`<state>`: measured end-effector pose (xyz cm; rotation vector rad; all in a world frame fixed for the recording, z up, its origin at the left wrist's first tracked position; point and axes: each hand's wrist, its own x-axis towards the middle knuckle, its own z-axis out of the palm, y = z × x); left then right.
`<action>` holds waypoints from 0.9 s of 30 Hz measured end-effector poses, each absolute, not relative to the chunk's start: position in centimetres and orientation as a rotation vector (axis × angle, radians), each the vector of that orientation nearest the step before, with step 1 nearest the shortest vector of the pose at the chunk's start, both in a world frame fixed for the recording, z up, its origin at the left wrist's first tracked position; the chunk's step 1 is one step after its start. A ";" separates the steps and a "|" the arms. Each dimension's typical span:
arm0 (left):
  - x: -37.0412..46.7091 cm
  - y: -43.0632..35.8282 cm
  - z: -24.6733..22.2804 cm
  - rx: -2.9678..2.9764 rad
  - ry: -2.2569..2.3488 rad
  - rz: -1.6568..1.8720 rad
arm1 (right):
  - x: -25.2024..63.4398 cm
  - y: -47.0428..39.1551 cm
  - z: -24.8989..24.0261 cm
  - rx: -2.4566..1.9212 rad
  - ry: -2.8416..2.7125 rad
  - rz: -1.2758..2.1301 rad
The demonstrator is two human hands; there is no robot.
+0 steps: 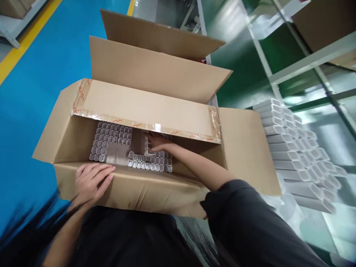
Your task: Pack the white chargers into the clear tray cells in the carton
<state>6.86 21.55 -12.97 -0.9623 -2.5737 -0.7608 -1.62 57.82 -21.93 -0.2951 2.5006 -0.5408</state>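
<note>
A large open cardboard box (164, 189) stands in front of me. Inside it, white rectangular tubes (150, 163) stand on end in rows, with a gap among them near the middle. My left hand (93, 180) rests over the box's near edge, its fingers laid on the cardboard. My right hand (158, 142) reaches down into the box, its fingers spread and touching the white tubes around the gap. Part of that hand's far side is hard to make out beneath the box's far flap.
A stack of white tubes (297, 155) lies on the right beside the box's side flap (247, 148). Metal rack bars (314, 59) run along the right. Tall flaps (158, 70) rise behind the box; blue floor (55, 63) shows at left.
</note>
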 end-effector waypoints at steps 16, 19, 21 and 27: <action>6.4 22.7 -12.3 -0.882 -2.612 -0.767 | -1.7 58.3 -35.1 -1.347 2.164 -0.452; 6.2 22.6 -12.3 -0.945 -2.614 -0.754 | -1.8 58.6 -35.6 -1.389 2.146 -0.439; 6.1 22.5 -12.4 -0.964 -2.610 -0.748 | -1.8 58.9 -36.0 -1.400 2.141 -0.429; 6.2 22.7 -12.4 -0.927 -2.591 -0.736 | -1.7 59.5 -36.7 -1.432 2.093 -0.440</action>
